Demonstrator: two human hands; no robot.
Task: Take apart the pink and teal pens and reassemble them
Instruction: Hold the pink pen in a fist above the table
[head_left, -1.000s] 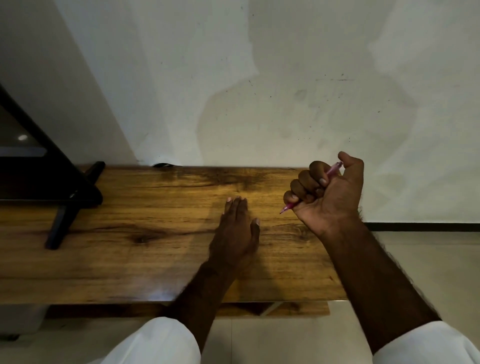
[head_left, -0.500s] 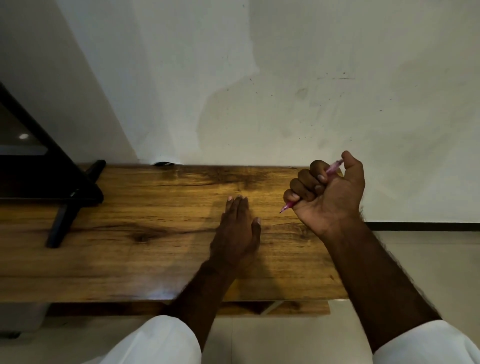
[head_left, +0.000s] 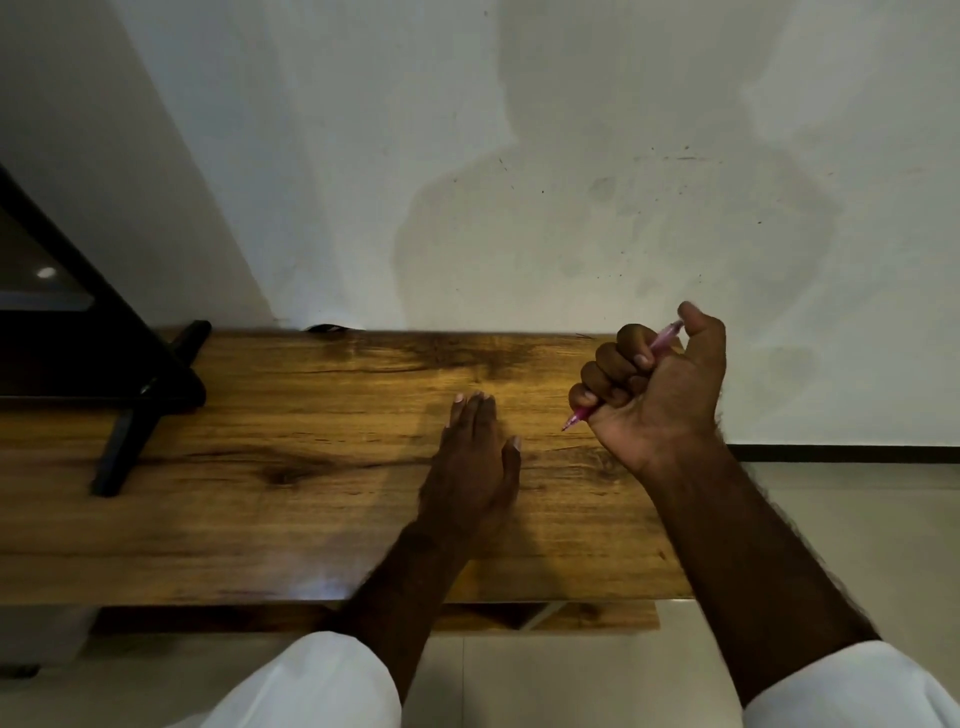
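Two hands, one pen in sight: I sit before a pale wall (head_left: 571, 156), its surface scuffed and shadowed, with a wooden bench (head_left: 260, 467) running along its foot and a black stand (head_left: 135, 415) resting on the bench's left end. White sleeves cover both my upper forearms at the bottom edge.

My left hand (head_left: 475, 462) lies palm down on the bench near its middle, fingers (head_left: 470, 410) straight and close together, gripping nothing that I can see; whether anything sits beneath the palm is hidden. My right hand (head_left: 657, 387) is raised above the bench's right end, curled into a fist clamped on the pink pen (head_left: 662, 340). The pen runs slantwise through the fist, its tip poking out below the little finger and its top emerging under the thumb, which presses on that end. The teal pen is nowhere in view.

As I judge it, the pink pen looks whole, so the job is at or near a start or a finish. The risk lies in a spring or refill popping loose once the barrel opens, rolling off the bench's near edge to the tiled floor, since the fist hangs close to that right end.

No brand, label or writing is legible on the pen or anything else.
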